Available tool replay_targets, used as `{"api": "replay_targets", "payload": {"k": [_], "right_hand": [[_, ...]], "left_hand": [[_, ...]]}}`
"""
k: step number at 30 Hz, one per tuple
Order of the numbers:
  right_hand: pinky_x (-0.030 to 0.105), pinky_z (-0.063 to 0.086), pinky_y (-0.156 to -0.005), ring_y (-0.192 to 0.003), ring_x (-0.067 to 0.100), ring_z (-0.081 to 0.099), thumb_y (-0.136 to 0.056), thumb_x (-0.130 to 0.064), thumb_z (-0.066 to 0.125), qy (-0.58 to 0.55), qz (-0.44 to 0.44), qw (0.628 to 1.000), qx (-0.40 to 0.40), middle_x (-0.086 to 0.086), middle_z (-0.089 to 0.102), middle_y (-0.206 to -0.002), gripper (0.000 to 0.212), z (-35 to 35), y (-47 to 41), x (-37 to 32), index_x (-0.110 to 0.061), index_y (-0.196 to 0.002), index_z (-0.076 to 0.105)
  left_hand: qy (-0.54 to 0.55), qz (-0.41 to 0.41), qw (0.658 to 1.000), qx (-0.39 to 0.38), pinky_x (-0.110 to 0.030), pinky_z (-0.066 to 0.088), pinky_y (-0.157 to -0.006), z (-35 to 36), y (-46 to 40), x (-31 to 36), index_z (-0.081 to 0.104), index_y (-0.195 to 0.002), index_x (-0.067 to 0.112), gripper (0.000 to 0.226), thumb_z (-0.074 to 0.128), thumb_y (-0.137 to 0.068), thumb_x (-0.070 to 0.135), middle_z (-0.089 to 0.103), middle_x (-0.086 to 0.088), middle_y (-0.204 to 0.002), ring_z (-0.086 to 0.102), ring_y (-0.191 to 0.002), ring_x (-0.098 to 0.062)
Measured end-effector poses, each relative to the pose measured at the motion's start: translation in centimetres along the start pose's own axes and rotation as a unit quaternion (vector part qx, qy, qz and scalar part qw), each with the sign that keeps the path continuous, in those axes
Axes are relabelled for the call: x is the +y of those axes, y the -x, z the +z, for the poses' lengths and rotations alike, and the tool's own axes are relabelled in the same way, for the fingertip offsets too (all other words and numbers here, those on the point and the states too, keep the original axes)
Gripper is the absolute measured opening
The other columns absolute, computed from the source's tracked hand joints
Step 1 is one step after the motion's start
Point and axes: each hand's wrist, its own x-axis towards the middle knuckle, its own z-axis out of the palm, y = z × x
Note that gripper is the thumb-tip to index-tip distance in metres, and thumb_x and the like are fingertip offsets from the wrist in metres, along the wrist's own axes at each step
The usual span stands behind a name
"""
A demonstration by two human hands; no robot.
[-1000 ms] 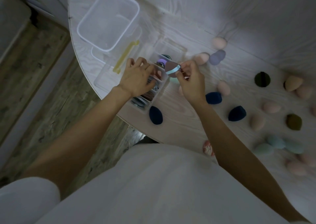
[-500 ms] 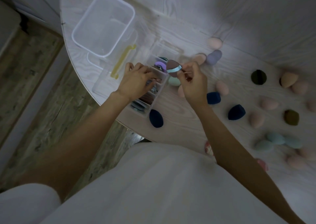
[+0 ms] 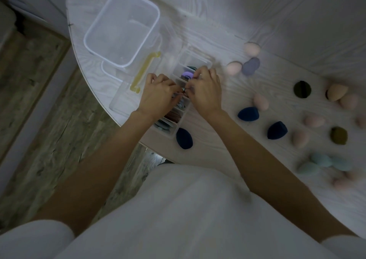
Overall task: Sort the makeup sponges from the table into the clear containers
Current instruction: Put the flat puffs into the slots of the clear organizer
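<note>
Step in hand, by judgement: seating a flat sponge into the divided clear organiser (image 3: 200,60) at centre frame. Both hands are working over its middle compartments. The right hand (image 3: 207,89) is curling its fingers down into a slot beside a purple sponge (image 3: 187,74); what it is pinching is hidden, so I cannot tell. The left hand (image 3: 158,96) is lying knuckles-up on the organiser, fingertips bent toward the same spot; its hold is likewise unclear. Loose sponges are lying across the table (image 3: 217,149) at right, one navy sponge (image 3: 183,138) just below the organiser. The large clear tub (image 3: 122,27) is sitting at upper left. Next move likely calls for releasing and reaching right.
</note>
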Motion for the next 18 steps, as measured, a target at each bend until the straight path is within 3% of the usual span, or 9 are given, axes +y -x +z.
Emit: {"api": "replay_targets", "payload": {"k": [4,9,15,18], "right_hand": [[0.035,0.040,-0.076,-0.090,0.031,0.052,-0.075,-0.011,0.068,-0.034,0.012,0.999,0.004,0.009,0.061,-0.097,0.007,-0.5,0.1,0.5,-0.012,-0.075,0.075],[0.037,0.042,-0.079,-0.092,0.029,0.052,-0.080,-0.011,0.064,-0.046,0.008,0.999,-0.008,0.008,0.062,-0.100,0.012,-0.2,0.7,0.6,-0.010,-0.082,0.076],[0.027,0.038,-0.079,-0.090,0.022,0.055,-0.087,-0.014,0.054,-0.169,0.030,0.984,0.038,0.007,0.062,-0.099,0.017,-2.8,3.7,2.6,-0.011,-0.094,0.070],[0.028,0.039,-0.077,-0.086,0.025,0.056,-0.088,-0.012,0.051,-0.163,0.038,0.983,0.070,0.008,0.064,-0.095,0.019,-4.6,7.3,5.0,-0.008,-0.095,0.068]], "left_hand": [[0.026,-0.021,0.999,0.017,-0.033,0.027,-0.075,0.0,0.1,-0.2,0.071,-0.085,0.017,0.030,0.047,-0.081,0.034,0.069,-0.004,-0.078,0.058,-0.080,-0.029],[0.120,-0.038,0.990,0.063,-0.039,0.048,-0.074,-0.4,0.6,-0.5,0.067,-0.101,0.009,0.023,0.060,-0.079,0.012,0.068,-0.013,-0.092,0.058,-0.088,-0.034],[0.176,-0.088,0.973,0.121,-0.036,0.049,-0.065,-1.9,2.5,1.4,0.064,-0.102,0.012,0.021,0.049,-0.088,0.018,0.068,-0.005,-0.091,0.061,-0.080,-0.025],[0.199,-0.096,0.970,0.100,-0.031,0.048,-0.062,-2.1,3.3,4.2,0.065,-0.103,0.018,0.026,0.044,-0.091,0.027,0.069,0.000,-0.087,0.061,-0.073,-0.019]]}}
